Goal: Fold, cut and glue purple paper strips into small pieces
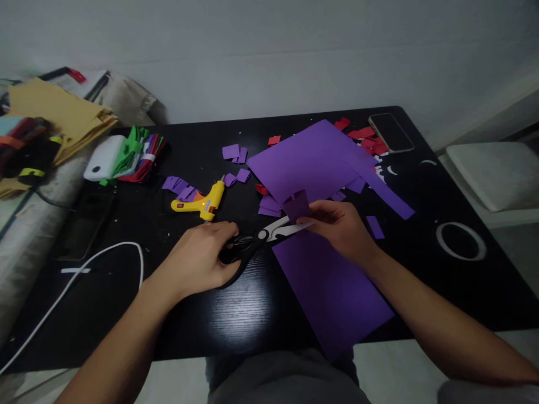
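Across the lower view stretches a black table, its surface strewn with purple paper. Of the 2 large sheets on it, the near purple sheet lies beneath the right forearm, a corner jutting past the table's front edge, while the far purple sheet lies beyond the hands. The left hand is curled around the black handles of the scissors, whose 2 blades stand slightly parted, pointing right. The right hand pinches a folded purple piece between thumb and fingers, holding it at the blades above the near sheet; whether they bite into it, I cannot tell. Just beyond the left hand lies a yellow glue gun. Near the right forearm is a white ring. Smallest are the purple scraps between the glue gun and the far sheet.
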